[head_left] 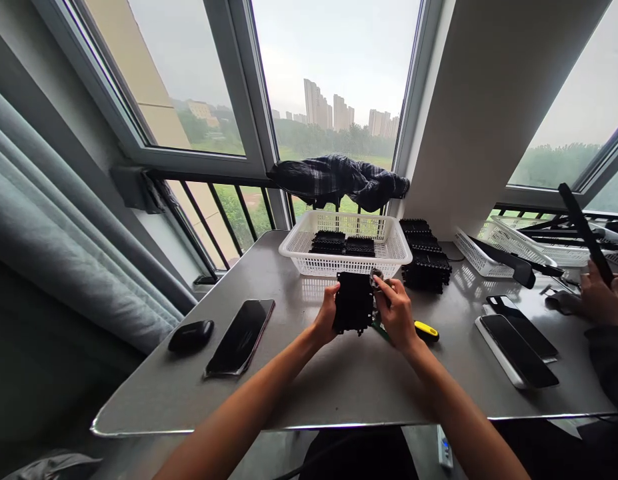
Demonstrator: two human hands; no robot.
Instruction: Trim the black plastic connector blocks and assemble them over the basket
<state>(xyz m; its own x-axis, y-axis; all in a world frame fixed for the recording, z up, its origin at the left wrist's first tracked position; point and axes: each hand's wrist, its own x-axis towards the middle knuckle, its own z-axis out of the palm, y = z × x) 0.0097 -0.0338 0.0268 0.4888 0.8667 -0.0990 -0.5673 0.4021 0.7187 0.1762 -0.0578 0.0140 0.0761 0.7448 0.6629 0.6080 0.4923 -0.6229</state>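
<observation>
A flat black plastic part with small tabs along its edges is held upright above the table. My left hand grips its left edge, thumb near the top corner. At its upper right corner, my right hand has its fingers closed on a small shiny metal-looking piece. Something green shows beneath my right hand, partly hidden. Beside that hand lies a yellow and black tool. Behind my hands, a white basket holds similar black parts.
More black parts are stacked right of the basket. Phones and a black case lie on the grey table. At the far right, another person's hand holds a long black piece near other white baskets.
</observation>
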